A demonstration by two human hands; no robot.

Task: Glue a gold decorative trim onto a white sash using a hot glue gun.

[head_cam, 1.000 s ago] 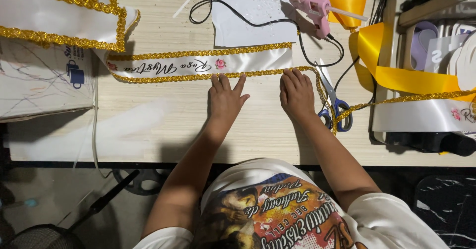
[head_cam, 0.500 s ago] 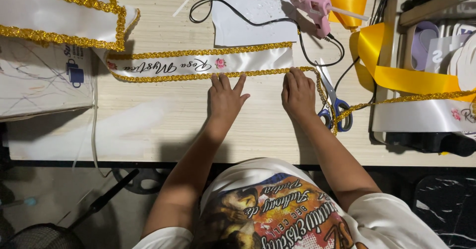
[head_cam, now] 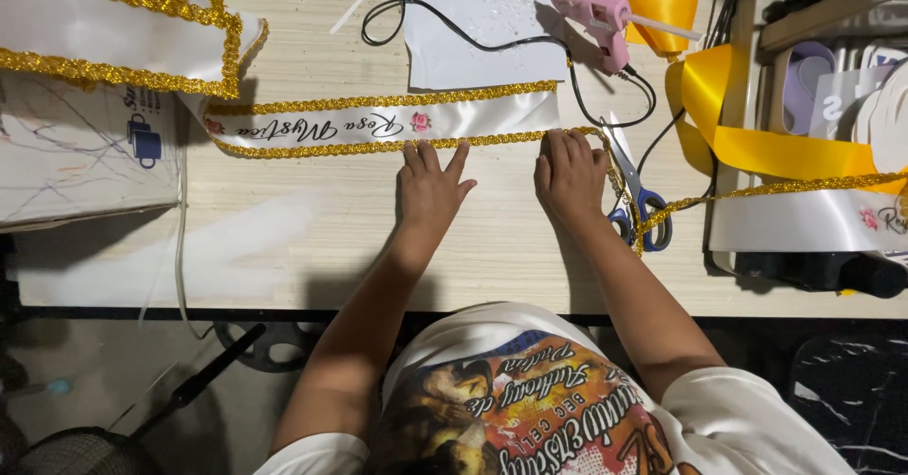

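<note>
A white satin sash (head_cam: 378, 123) with gold glitter trim along both long edges lies flat across the wooden table (head_cam: 312, 238). My left hand (head_cam: 430, 186) rests flat on the table with fingertips pressing the lower gold trim (head_cam: 378, 146). My right hand (head_cam: 570, 174) presses the same trim near the sash's right end, fingers spread. Loose gold trim (head_cam: 757, 191) runs on from there to the right, over the scissors.
A pink glue gun (head_cam: 594, 16) with black cord lies on white paper (head_cam: 482, 44) at the back. Blue-handled scissors (head_cam: 638, 196) lie by my right hand. Yellow ribbon (head_cam: 747, 125) and another sash (head_cam: 804, 219) sit right; a trimmed sash (head_cam: 104, 35) and cardboard box (head_cam: 76, 153) sit left.
Both hands stay pressed on the lower trim; the right hand has shifted only slightly.
</note>
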